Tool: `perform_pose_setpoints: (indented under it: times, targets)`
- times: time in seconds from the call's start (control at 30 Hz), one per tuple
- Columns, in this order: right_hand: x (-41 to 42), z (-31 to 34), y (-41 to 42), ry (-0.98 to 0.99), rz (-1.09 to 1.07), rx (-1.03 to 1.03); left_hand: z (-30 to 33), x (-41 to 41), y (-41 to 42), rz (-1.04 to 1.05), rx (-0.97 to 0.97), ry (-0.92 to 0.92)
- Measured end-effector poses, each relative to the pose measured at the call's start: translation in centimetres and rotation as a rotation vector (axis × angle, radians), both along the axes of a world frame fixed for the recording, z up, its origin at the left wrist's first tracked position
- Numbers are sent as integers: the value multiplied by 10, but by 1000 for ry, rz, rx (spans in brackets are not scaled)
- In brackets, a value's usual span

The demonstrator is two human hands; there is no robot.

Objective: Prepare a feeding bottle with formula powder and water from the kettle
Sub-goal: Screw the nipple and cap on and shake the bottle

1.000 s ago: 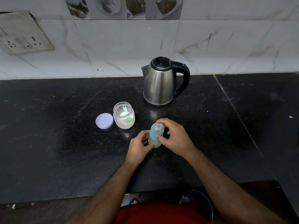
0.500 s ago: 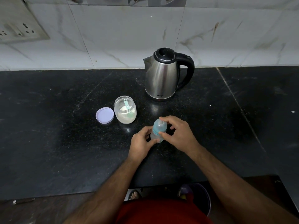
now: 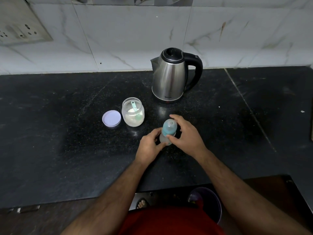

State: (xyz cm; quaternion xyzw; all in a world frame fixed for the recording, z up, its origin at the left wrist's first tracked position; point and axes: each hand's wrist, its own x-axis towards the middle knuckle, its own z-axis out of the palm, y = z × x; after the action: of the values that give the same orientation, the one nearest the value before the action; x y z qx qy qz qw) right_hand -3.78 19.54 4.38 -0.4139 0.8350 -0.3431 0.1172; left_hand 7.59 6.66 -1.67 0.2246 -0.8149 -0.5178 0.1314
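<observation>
The small clear feeding bottle (image 3: 166,133), with its teal collar and domed cap on, stands near the middle of the black counter (image 3: 50,141), toward its front edge. The left hand (image 3: 149,146) grips its lower body while the right hand (image 3: 188,136) curls round the collar and cap. Behind it to the left, the open jar (image 3: 133,112) holds white powder and a teal scoop (image 3: 134,107), its lilac lid (image 3: 111,118) beside it; the steel kettle (image 3: 171,77) stands near the back edge.

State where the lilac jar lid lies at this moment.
In the head view the lilac lid lies flat on the black counter, just left of the open powder jar.
</observation>
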Motion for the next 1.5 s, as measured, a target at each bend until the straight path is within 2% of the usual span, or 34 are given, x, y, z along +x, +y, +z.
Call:
perform_pose_setpoints:
  times: [0.17, 0.33, 0.43, 0.57, 0.7, 0.87, 1.17, 1.37, 1.5]
  targets:
    - [9, -11, -3, -169, -37, -40, -5, 17, 3, 37, -150, -23]
    - [11, -15, -3, -224, -67, -57, -12, 41, 10, 13, -373, -103]
    - [10, -17, 2, -228, -71, -54, -23, 52, 8, -59, -577, -239]
    - [5, -19, 24, -231, -88, -47, -32, 63, 15, -71, -709, -430]
    - [-1, -23, 53, -261, -126, -99, -29, 58, 22, -52, -713, -487]
    - [-9, -15, 81, -453, -146, -213, -30, 45, 29, -46, -718, -518]
    - [-17, 5, 100, -623, -162, -303, -35, 45, 31, -39, -764, -543]
    - [-26, 24, 105, -759, -332, -560, -37, 45, 30, -11, -744, -509]
    - [-11, 23, 108, -812, -207, -457, -38, 45, 31, 0, -735, -499]
